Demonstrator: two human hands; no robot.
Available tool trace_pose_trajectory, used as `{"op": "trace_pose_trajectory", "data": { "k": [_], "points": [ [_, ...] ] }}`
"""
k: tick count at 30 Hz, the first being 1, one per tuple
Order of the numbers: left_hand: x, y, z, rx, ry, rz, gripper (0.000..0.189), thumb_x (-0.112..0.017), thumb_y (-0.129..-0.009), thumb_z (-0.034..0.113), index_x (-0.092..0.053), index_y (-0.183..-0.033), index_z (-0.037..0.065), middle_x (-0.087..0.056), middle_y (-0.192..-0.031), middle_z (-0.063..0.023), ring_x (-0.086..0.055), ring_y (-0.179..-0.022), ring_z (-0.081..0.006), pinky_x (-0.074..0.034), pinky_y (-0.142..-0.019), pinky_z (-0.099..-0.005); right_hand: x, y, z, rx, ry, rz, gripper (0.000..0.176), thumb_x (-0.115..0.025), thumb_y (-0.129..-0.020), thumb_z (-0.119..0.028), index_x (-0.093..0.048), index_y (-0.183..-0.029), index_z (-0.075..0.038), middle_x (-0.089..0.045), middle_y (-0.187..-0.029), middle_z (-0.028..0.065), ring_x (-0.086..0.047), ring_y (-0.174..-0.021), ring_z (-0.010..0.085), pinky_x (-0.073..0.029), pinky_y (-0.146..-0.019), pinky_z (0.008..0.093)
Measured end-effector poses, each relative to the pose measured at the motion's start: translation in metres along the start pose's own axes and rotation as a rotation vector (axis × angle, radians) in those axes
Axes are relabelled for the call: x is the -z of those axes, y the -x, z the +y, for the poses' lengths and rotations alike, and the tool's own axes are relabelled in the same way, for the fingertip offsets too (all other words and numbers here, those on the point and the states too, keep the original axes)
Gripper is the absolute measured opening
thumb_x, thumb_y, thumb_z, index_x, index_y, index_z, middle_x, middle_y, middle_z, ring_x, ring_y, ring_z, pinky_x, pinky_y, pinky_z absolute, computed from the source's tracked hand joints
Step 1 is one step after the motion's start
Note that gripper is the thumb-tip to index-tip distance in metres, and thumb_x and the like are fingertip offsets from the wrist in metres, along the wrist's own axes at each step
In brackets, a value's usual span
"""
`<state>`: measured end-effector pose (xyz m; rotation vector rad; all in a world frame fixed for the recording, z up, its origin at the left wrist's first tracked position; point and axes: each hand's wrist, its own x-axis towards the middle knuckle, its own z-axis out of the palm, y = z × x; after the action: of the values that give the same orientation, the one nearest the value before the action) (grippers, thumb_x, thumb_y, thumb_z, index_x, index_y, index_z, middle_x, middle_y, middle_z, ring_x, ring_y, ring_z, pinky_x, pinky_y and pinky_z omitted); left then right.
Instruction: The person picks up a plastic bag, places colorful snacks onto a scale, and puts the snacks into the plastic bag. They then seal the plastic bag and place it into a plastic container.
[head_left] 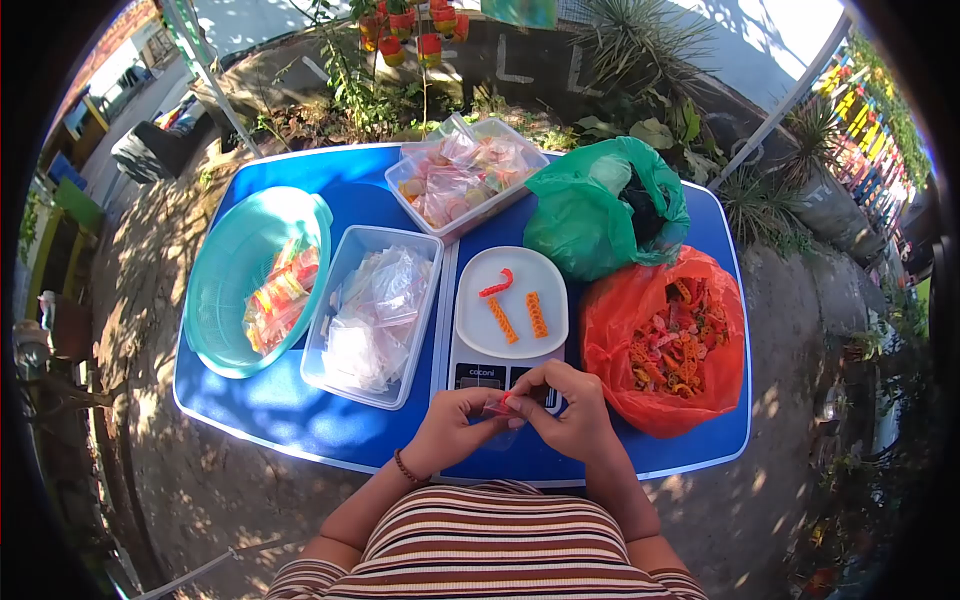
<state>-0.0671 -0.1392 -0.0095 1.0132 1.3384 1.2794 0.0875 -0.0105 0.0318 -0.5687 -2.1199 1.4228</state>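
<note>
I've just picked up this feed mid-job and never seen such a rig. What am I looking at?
No machine here: one head-worn camera looks down at a person's bare hands. The left hand and right hand hold a small clear plastic bag with something red at it. On the blue table, a digital scale bears one red and two orange pieces. Left are a tub of clear bags and a turquoise basin; right, red and green plastic bags; behind, a tub of filled packets.

Outdoor yard, sun-dappled bare ground (150,265), spiky plants (645,45), lettered low wall (545,62), colourful fence (868,115)
</note>
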Motion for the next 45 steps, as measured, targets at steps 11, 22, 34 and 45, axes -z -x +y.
{"op": "trace_pose_trajectory", "data": {
  "k": [11,22,34,45],
  "points": [
    [-0.003,0.0,-0.009,0.052,0.286,0.088,0.036,-0.071,-0.098,0.014,-0.066,-0.13,-0.001,-0.075,-0.096,-0.0051,-0.066,-0.086,-0.0057,-0.054,-0.076,-0.0212,-0.004,0.0,0.01,0.076,0.151,-0.12,0.014,-0.076,-0.087,-0.018,-0.074,-0.09,-0.004,-0.059,-0.109,0.0093,-0.051,-0.104,0.0262,-0.045,-0.091,0.0363],
    [0.0,-0.001,-0.011,0.096,0.281,0.136,0.033,-0.067,-0.1,0.014,-0.066,-0.128,-0.003,-0.076,-0.107,-0.0122,-0.071,-0.097,-0.0147,-0.057,-0.088,-0.0298,0.009,-0.019,0.018,-0.014,0.081,0.081,0.009,-0.071,-0.09,-0.005,-0.071,-0.095,0.002,-0.064,-0.099,0.0104,-0.06,-0.08,0.0209,-0.048,-0.073,0.0294],
    [0.0,0.0,-0.01,0.083,0.386,0.206,0.032,-0.069,-0.097,0.008,-0.066,-0.126,-0.005,-0.075,-0.11,-0.0182,-0.073,-0.099,-0.0194,-0.059,-0.091,-0.0352,-0.013,-0.039,0.061,0.008,0.755,0.309,0.018,-0.071,-0.084,0.0,-0.069,-0.1,0.006,-0.062,-0.104,0.0189,-0.061,-0.099,0.0377,-0.051,-0.088,0.0447],
    [0.006,0.001,-0.005,0.061,0.313,0.235,0.02,-0.081,-0.087,0.007,-0.072,-0.103,-0.004,-0.077,-0.088,-0.0117,-0.072,-0.074,-0.0116,-0.058,-0.067,-0.0227,0.013,-0.027,0.026,0.113,0.051,0.183,0.015,-0.073,-0.089,-0.001,-0.068,-0.103,0.004,-0.071,-0.088,0.009,-0.069,-0.077,0.0184,-0.052,-0.064,0.0318]
  ]
}}
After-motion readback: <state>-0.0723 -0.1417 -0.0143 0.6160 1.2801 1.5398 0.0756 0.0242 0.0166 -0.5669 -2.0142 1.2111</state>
